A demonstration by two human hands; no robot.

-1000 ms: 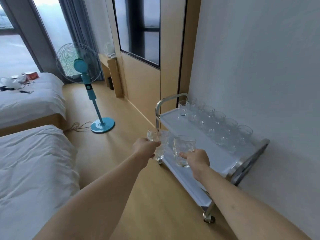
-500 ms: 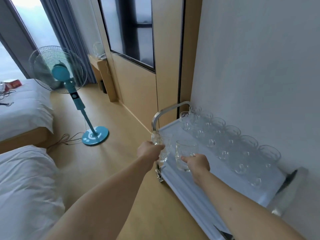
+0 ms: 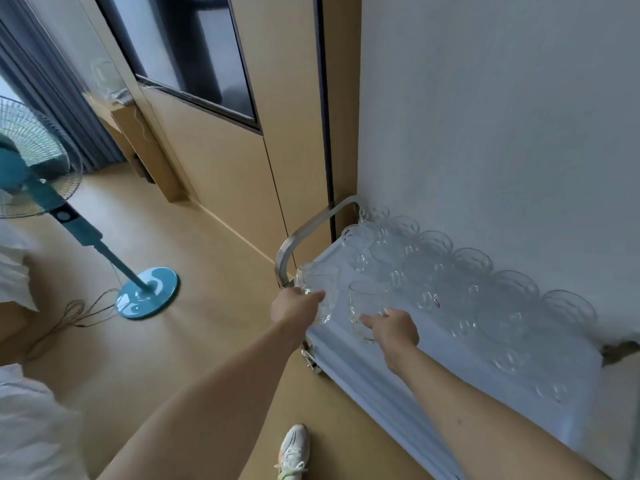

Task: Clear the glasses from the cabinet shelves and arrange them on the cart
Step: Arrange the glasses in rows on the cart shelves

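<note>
Your left hand (image 3: 294,304) and right hand (image 3: 394,329) each grip a glass, now carried over the cart (image 3: 398,375). Both have come lower beside the standing rows. Set-down looks next.

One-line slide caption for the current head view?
Left hand and right hand each bring a clear drinking glass to the white-topped steel cart, beside rows of clear glasses.

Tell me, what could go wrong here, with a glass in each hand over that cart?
1. The left hand holds its glass right beside the cart's metal handle; a small swing could knock glass on metal.
2. The right hand carries a glass toward the rows of glasses packed along the wall; setting it down carelessly may clink or topple a neighbour.
3. Both glasses hang near the cart edge, above hard floor.
</note>
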